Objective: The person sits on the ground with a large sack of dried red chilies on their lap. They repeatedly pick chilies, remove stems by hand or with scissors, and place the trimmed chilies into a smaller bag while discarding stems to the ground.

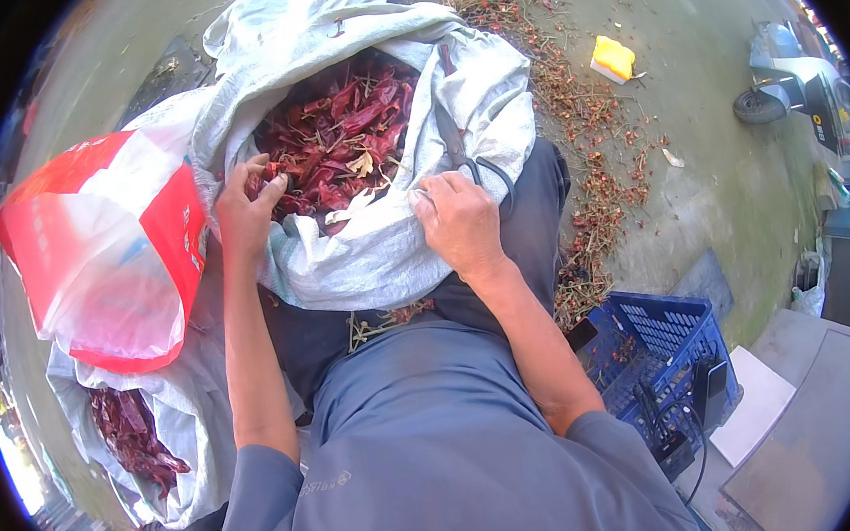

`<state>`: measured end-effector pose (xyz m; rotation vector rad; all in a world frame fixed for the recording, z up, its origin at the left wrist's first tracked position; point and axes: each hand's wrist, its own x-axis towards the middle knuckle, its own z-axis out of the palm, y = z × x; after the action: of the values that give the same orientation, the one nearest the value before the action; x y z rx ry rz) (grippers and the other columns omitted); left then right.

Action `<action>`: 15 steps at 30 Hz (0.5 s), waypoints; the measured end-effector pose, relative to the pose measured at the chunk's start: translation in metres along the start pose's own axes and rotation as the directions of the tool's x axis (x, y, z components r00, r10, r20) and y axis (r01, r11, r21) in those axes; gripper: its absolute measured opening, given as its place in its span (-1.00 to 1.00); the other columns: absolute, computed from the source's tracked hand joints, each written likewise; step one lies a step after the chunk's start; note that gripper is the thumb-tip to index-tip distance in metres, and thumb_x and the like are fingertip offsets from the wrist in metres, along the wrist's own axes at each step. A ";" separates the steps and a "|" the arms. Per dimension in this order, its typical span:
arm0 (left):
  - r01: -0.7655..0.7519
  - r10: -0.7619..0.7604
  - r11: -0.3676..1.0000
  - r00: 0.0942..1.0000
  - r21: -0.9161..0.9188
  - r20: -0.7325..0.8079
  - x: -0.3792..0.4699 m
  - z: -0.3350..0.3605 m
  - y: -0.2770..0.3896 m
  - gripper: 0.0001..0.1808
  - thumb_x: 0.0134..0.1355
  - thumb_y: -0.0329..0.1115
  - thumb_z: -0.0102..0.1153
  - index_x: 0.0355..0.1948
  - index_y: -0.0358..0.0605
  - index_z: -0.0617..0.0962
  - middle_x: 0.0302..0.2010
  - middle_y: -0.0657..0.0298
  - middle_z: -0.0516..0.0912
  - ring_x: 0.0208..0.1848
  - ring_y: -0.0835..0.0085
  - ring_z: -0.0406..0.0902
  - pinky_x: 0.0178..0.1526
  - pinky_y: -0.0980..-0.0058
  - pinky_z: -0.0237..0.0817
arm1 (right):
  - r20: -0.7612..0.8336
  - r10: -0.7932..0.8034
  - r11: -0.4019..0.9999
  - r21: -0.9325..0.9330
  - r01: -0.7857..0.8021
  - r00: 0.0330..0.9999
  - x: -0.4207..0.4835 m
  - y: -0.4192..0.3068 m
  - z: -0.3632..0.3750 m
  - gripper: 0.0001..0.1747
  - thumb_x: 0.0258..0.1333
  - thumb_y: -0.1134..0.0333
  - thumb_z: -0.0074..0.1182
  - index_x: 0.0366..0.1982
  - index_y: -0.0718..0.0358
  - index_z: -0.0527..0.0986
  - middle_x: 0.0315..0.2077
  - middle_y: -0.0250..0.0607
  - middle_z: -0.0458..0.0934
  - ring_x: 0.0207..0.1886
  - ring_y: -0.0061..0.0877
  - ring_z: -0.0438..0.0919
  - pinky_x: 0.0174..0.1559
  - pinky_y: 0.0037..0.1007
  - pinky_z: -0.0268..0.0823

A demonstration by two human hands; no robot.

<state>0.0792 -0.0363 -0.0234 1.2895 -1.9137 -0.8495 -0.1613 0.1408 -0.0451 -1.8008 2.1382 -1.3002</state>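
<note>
An open white woven sack (366,277) full of dried red chili peppers (354,121) rests on my lap, its edge rolled down. At the sack's left inner side, my left hand (247,197) has its thumb and fingers around a dark red piece, seemingly a dried chili. My right hand (459,218) pinches the rolled sack edge at the front right. Beside its fingers lies a pair of scissors (452,140) with dark handles, on the sack's right fold. A pale dry leaf (362,165) lies among the chilies.
A red and white plastic bag (103,268) stands at left, above another sack (199,440) of dried chilies. Stems and scraps (590,177) litter the ground at right. Farther out are a yellow and white block (612,58), a blue plastic crate (661,322) and a parked scooter (792,79).
</note>
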 end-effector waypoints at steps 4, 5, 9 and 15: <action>0.210 -0.203 0.978 0.947 -0.003 0.248 -0.059 -0.008 0.075 -0.71 0.16 -0.40 0.37 -0.14 -0.29 0.59 -0.13 0.16 0.70 -0.01 0.36 0.63 0.08 0.41 0.41 | 0.135 -0.059 0.942 0.334 0.011 0.989 0.006 -0.041 -0.008 -0.63 0.20 0.10 0.28 -0.21 0.27 0.56 -0.36 -0.13 0.62 -0.33 -0.21 0.65 -0.28 -0.26 0.48; 0.176 -0.160 0.984 0.935 -0.022 0.318 -0.072 -0.006 0.081 -0.72 0.17 -0.42 0.35 -0.12 -0.29 0.59 -0.16 0.16 0.70 0.00 0.36 0.63 0.09 0.42 0.40 | 0.169 -0.092 0.907 0.421 0.013 0.981 0.007 -0.050 -0.009 -0.61 0.21 0.07 0.28 -0.21 0.28 0.56 -0.37 -0.12 0.62 -0.33 -0.20 0.65 -0.29 -0.26 0.48; 0.082 0.021 0.963 0.926 -0.255 0.376 -0.102 0.004 0.083 -0.66 0.25 -0.46 0.23 0.06 -0.26 0.59 -0.17 0.12 0.72 -0.07 0.37 0.65 0.08 0.42 0.39 | 0.189 -0.178 0.862 0.504 0.061 0.966 -0.001 -0.060 -0.006 -0.52 0.20 -0.05 0.26 -0.33 0.29 0.52 -0.44 -0.11 0.60 -0.38 -0.18 0.64 -0.33 -0.24 0.48; -0.047 0.101 0.992 0.852 -0.116 0.514 -0.114 -0.008 0.084 -0.62 0.15 -0.55 0.27 0.04 -0.22 0.59 -0.14 0.03 0.72 -0.08 0.12 0.70 0.01 0.34 0.44 | 0.314 -0.302 0.936 0.277 0.217 0.900 -0.004 -0.061 -0.025 -0.51 0.22 -0.09 0.20 -0.48 0.21 0.53 -0.58 -0.21 0.57 -0.50 -0.24 0.62 -0.46 -0.25 0.43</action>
<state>0.0760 0.0950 0.0296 0.9773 -2.2785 -1.3407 -0.1253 0.1606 0.0072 -2.0788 1.5309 -1.1107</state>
